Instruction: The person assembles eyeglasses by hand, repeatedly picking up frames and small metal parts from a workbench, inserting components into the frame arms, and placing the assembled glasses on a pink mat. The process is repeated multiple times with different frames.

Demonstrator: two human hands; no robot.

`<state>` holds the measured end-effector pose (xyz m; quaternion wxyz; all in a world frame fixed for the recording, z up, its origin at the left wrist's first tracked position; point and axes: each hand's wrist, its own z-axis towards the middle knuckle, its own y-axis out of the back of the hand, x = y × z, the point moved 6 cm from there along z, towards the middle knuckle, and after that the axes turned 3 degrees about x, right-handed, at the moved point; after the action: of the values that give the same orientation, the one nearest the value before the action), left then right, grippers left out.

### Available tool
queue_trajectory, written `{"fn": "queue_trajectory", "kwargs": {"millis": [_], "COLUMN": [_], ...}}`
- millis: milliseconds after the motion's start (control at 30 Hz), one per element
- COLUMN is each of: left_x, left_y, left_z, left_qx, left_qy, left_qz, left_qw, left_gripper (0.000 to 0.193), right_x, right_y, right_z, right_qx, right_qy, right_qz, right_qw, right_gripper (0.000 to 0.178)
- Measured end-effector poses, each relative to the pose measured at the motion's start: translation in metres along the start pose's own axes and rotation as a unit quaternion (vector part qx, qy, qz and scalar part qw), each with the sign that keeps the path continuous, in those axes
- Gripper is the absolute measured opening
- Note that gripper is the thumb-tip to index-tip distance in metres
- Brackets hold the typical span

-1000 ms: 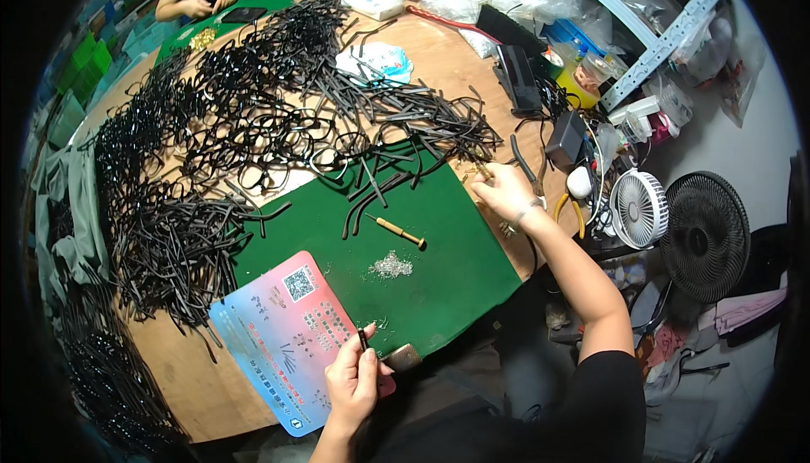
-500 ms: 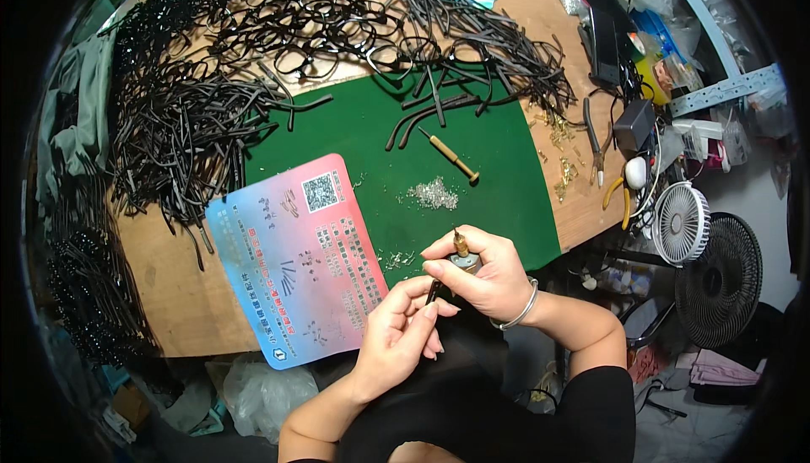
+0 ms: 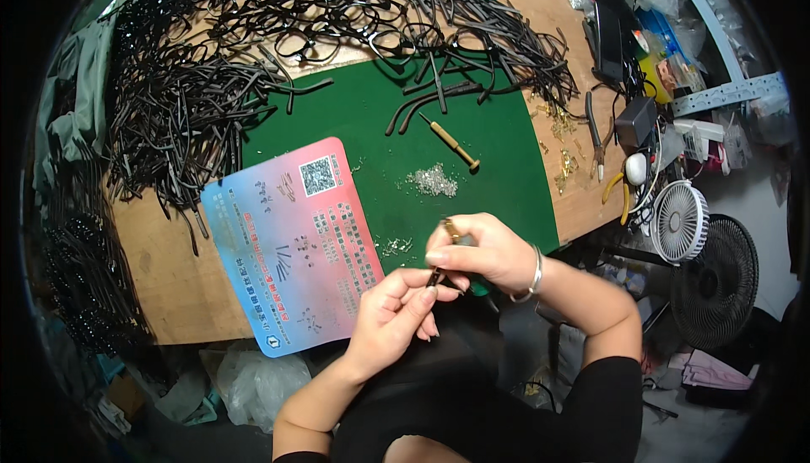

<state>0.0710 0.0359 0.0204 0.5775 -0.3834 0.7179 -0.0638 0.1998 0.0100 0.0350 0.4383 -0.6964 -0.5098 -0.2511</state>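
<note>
My left hand (image 3: pixel 390 315) pinches a small black eyeglass part (image 3: pixel 434 278) between thumb and fingertips at the table's near edge. Right beside it, my right hand (image 3: pixel 485 254) is closed round a tool with a brass end (image 3: pixel 450 228); most of its body is hidden in the palm, so its kind cannot be made out. My two hands meet at the black part. Beyond them, a heap of tiny silver screws (image 3: pixel 433 180) lies on the green mat (image 3: pixel 380 142), with a smaller cluster of screws (image 3: pixel 395 246) closer in. A brass screwdriver (image 3: pixel 454 146) rests behind the heap.
A pink-and-blue printed card (image 3: pixel 295 252) overlaps the mat's left side. Black eyeglass frames (image 3: pixel 312 24) and dark temple arms (image 3: pixel 181 117) pile up across the back and left. At right are small gold parts (image 3: pixel 565 159), pliers (image 3: pixel 596 138) and a white fan (image 3: pixel 679 223).
My right hand has tilted the tool: its brass end, upright before, now leans left and away. Both hands stay close together, and the black part remains in my left fingers.
</note>
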Motion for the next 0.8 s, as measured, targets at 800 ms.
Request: {"fn": "queue_trajectory", "kwargs": {"millis": [800], "left_x": [-0.023], "left_y": [0.023], "left_z": [0.048], "left_qx": [-0.181], "left_qy": [-0.068], "left_qz": [0.322], "left_qw": [0.927], "left_gripper": [0.026], "right_x": [-0.011], "right_y": [0.012], "right_z": [-0.01], "right_qx": [-0.16], "right_qy": [0.023], "right_qz": [-0.704], "right_qw": [0.691], "right_gripper": [0.073]}}
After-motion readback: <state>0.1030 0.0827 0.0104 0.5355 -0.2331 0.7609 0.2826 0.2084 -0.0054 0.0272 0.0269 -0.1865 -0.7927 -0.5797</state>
